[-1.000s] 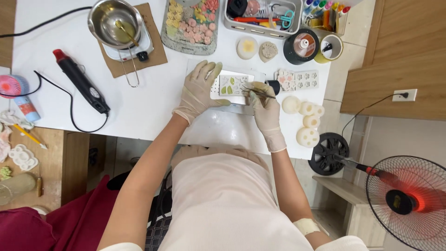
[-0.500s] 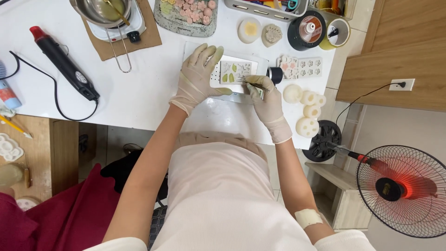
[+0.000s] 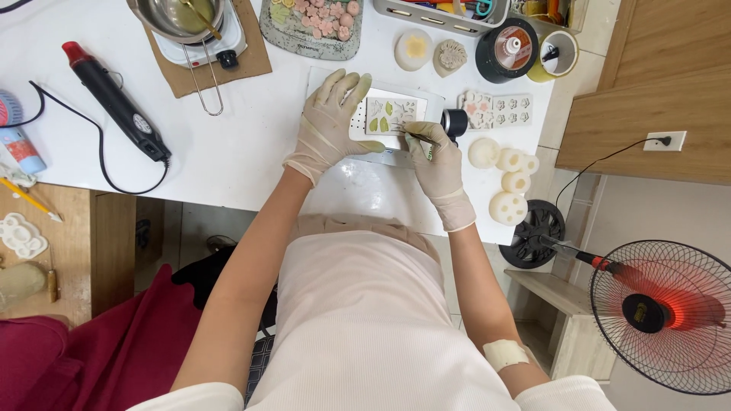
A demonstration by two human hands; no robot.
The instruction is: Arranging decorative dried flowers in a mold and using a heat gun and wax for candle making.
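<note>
**Gloved hands working a small leaf mould at table centre**

Left hand (image 3: 329, 125), gloved, laid flat with fingers spread apart across the left edge of the small silicone mould (image 3: 391, 115); pressing down, likely to pin the mould so it cannot slide. Right hand (image 3: 435, 156), gloved, at 3 o'clock of the mould, fingers pinched together on a thin tool (image 3: 409, 129), tip aimed at the leaf cavities; fine grip probably for precise picking or filling. Exact tool type too small to tell. Mould sitting on a white slab (image 3: 426, 99), near the table's front edge, directly ahead of the torso, some cavities showing green.

Around it: second mould with flower shapes (image 3: 499, 110) at 3 o'clock, just beyond a small black cylinder (image 3: 455, 120). Cluster of white round pieces (image 3: 506, 179) at 4 o'clock, within right-hand reach. Tray of pink and green pieces (image 3: 312, 23) at 12 o'clock. Steel pot on a small burner (image 3: 183, 19) at 11 o'clock, on a brown mat, kept well apart from the hands. Black heat gun (image 3: 114, 99) at 9 o'clock, cord trailing over the white table (image 3: 228, 144). Black tape roll (image 3: 506, 49) at 1 o'clock. Floor fan (image 3: 662, 312) at 5 o'clock, off the table.
</note>
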